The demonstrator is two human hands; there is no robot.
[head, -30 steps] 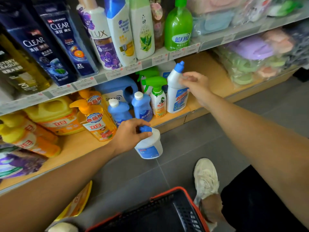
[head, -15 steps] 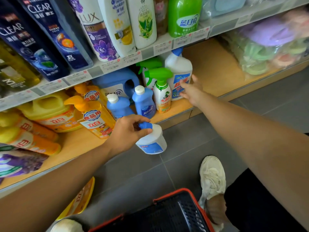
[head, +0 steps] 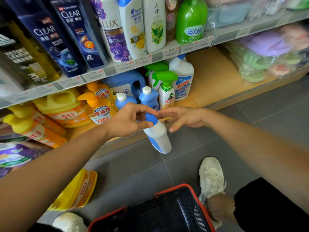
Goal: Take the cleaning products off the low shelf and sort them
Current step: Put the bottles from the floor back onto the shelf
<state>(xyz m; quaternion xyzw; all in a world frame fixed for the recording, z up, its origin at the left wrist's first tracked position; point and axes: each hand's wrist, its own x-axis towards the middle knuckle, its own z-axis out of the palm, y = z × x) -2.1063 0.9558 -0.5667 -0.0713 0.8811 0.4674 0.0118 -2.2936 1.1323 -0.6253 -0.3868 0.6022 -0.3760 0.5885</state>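
Pinching the white toilet-cleaner bottle (head: 158,138) by its blue cap with my left hand (head: 127,120), I judged it smooth and heavy, wanting my open-fingered right hand (head: 182,118) around its body.

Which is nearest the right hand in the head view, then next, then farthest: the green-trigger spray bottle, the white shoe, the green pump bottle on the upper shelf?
From the right hand:
1. Green-trigger spray bottle, low shelf, just above.
2. White shoe, on the floor below.
3. Green pump bottle, upper shelf, farthest.

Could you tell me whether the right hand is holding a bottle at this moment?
No, the right hand is open and empty, while the left hand holds the white bottle by its blue cap.
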